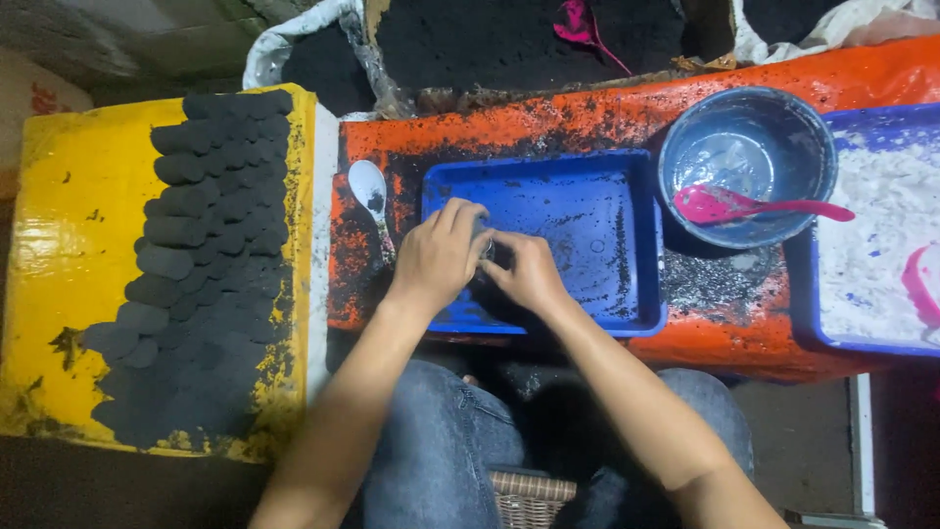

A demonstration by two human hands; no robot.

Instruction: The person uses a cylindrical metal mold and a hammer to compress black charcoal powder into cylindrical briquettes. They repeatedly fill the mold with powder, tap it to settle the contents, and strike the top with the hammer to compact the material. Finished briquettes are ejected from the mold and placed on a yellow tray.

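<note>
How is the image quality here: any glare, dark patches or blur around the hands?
Head view: glare on the wet round blue basin; deep shadow under the orange bench and at top; left hand and right hand evenly lit, slightly soft; the small item between them over the blue plastic tray is indistinct.

Blue tray (587, 167) (black-smudged), yellow board (69, 245), orange bench (587, 118), possibly pink spoon (725, 206).

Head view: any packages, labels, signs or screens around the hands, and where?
No screens, signs or labels show.
White sack: top, behind the yellow board, open, filled with black powder.
Pale bag or box: far left edge, with a red mark too cut off to tell.
</note>
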